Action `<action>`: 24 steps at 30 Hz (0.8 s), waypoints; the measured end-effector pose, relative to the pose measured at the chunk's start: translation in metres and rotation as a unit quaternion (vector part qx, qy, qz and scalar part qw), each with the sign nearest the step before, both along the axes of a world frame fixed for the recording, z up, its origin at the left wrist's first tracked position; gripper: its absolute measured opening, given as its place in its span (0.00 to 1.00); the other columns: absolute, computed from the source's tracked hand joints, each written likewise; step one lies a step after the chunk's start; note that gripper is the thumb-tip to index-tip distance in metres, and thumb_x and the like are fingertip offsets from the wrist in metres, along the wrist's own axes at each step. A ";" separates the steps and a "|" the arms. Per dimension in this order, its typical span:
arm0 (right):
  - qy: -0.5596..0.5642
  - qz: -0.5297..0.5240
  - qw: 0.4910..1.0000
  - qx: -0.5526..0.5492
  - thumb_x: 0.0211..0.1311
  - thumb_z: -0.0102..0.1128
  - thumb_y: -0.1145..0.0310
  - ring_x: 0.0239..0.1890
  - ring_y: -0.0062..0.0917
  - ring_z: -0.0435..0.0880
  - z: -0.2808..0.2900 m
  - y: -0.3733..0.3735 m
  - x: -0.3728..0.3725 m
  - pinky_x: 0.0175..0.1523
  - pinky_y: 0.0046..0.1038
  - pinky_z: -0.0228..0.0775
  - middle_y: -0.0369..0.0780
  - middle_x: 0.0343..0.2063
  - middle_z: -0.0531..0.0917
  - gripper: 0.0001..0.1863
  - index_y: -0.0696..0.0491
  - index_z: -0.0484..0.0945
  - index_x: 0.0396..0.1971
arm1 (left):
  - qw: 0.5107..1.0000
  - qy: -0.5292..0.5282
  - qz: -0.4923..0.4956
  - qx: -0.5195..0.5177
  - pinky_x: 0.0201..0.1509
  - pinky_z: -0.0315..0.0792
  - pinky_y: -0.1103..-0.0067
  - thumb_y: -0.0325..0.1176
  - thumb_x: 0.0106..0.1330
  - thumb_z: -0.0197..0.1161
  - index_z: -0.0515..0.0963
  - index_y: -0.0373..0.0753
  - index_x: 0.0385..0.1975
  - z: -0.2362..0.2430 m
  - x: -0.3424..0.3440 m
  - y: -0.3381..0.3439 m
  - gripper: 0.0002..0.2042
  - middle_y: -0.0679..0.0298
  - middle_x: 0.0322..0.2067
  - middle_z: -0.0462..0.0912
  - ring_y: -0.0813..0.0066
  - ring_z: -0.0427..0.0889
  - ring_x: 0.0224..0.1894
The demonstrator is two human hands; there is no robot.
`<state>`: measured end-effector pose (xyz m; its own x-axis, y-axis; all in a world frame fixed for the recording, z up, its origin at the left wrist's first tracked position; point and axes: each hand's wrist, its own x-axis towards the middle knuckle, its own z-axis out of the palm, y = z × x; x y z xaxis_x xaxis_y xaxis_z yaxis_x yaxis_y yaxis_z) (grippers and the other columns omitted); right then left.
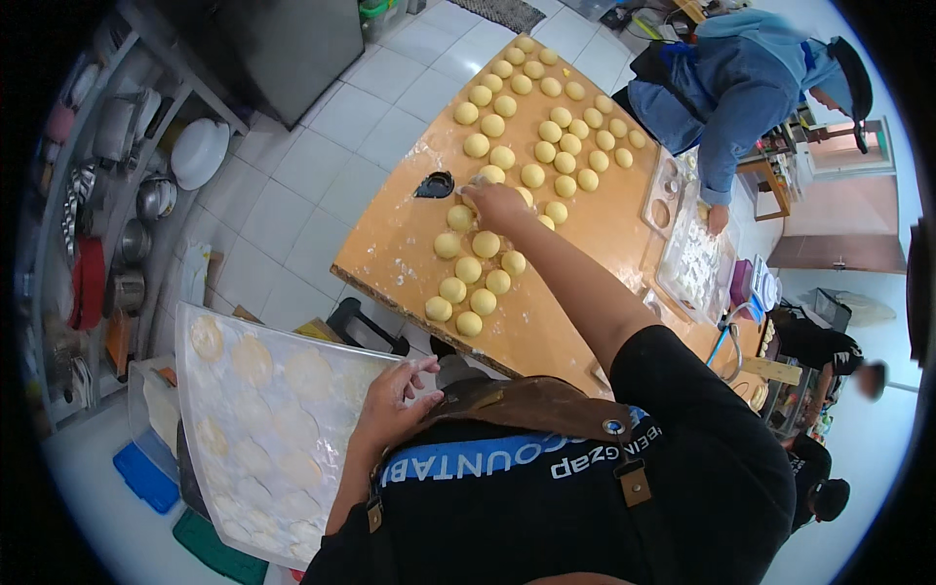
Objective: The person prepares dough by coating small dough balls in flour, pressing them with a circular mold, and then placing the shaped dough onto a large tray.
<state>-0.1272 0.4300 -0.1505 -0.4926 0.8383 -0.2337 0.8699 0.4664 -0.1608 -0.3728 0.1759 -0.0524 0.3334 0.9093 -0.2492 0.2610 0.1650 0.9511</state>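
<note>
My right hand [485,200] reaches over the orange worktop [390,244] among several rows of pale yellow dough balls [468,269], its fingers curled down; what they hold, if anything, is hidden. Just left of those fingers lies a small black tool [435,184], too small to identify. My left hand [398,395], dusted white, has its fingers curled at the near right edge of a large translucent tray [190,370]. Floured flat dough rounds [252,362] lie in that tray, at the lower left.
Co-workers appear at right: one in blue [717,88] handling floured trays [692,278], two in black [814,346] farther back. Left are metal shelves with pots [132,239], a steel cabinet [253,49] and tiled floor [302,185]. A dark handle [361,322] sits below the worktop edge.
</note>
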 end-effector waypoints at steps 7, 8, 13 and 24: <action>-0.021 -0.043 0.998 -0.049 0.47 0.59 0.77 0.48 0.35 0.76 -0.002 0.003 -0.002 0.46 0.35 0.74 0.43 0.47 0.71 0.29 0.44 0.68 0.53 | 1.000 0.010 0.013 -0.005 0.31 0.69 0.80 0.32 0.52 0.67 0.75 0.38 0.48 0.005 0.005 -0.001 0.21 0.64 0.36 0.79 0.74 0.72 0.28; 0.010 -0.047 0.998 -0.032 0.47 0.59 0.76 0.47 0.36 0.76 0.000 0.003 0.000 0.46 0.35 0.74 0.43 0.47 0.71 0.28 0.45 0.68 0.52 | 1.000 0.010 0.017 0.012 0.32 0.69 0.80 0.32 0.53 0.67 0.75 0.37 0.48 0.008 0.006 0.000 0.21 0.63 0.36 0.79 0.74 0.72 0.29; 0.131 -0.107 0.986 0.000 0.49 0.59 0.74 0.45 0.40 0.76 0.030 -0.020 0.021 0.47 0.39 0.71 0.44 0.45 0.70 0.24 0.48 0.68 0.49 | 0.998 0.046 -0.033 0.022 0.33 0.70 0.80 0.31 0.53 0.66 0.74 0.37 0.48 0.018 0.013 0.006 0.21 0.62 0.37 0.80 0.73 0.74 0.31; 0.187 -0.379 0.906 0.009 0.46 0.63 0.72 0.48 0.43 0.75 0.065 -0.256 0.229 0.50 0.40 0.69 0.47 0.47 0.72 0.28 0.49 0.67 0.52 | 0.948 0.066 -0.193 0.245 0.39 0.70 0.77 0.29 0.55 0.64 0.74 0.35 0.48 0.031 0.093 0.033 0.19 0.60 0.38 0.81 0.69 0.75 0.33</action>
<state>0.1019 0.1744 -0.0853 0.1846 0.9709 -0.1528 0.8274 -0.2374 -0.5090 -0.2795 0.2091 -0.0211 0.6608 0.7427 0.1085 0.3341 -0.4205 0.8435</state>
